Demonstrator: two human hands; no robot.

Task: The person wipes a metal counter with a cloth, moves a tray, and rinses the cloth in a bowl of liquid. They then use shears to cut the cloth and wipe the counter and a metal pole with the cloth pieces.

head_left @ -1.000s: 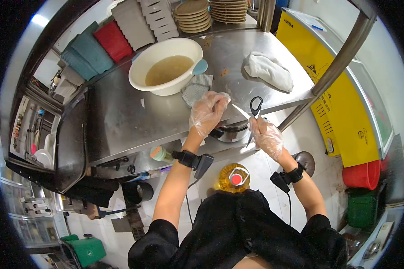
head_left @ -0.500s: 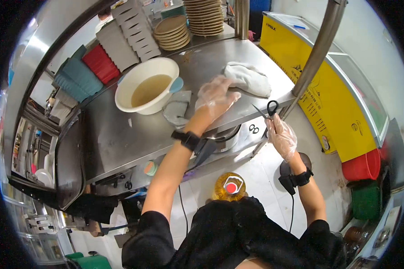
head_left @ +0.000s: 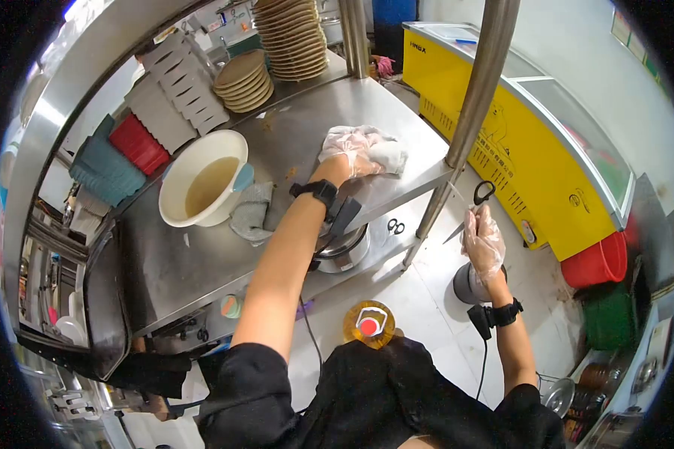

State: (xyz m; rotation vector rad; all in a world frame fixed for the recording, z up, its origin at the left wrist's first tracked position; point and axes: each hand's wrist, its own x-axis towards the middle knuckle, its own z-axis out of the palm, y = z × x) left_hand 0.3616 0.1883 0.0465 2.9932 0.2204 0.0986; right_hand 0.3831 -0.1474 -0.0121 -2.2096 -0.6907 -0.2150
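Observation:
My left hand [head_left: 346,153], in a clear plastic glove, is closed over a folded white cloth [head_left: 391,157] on the steel table; some of the fingers are hidden in the glove and cloth folds. My right hand [head_left: 484,245], also gloved, grips a pair of scissors [head_left: 485,192] beyond the table's edge. One black handle loop sticks up above the fingers, and a blade points down to the left. A second, greyish cloth [head_left: 252,213] lies beside a white basin [head_left: 170,196] of cloudy liquid.
Stacked brown plates [head_left: 243,82] and red and teal trays [head_left: 138,144] line the table's far side. A steel post [head_left: 475,97] rises at the table corner. A yellow chest freezer [head_left: 502,142] stands right. An oil bottle [head_left: 368,325] and a dark round container [head_left: 468,284] are on the floor.
My left hand has gone from hovering beside the white cloth to closing on it. My right hand has lowered slightly with the scissors, whose blades now point downward. The view has shifted right.

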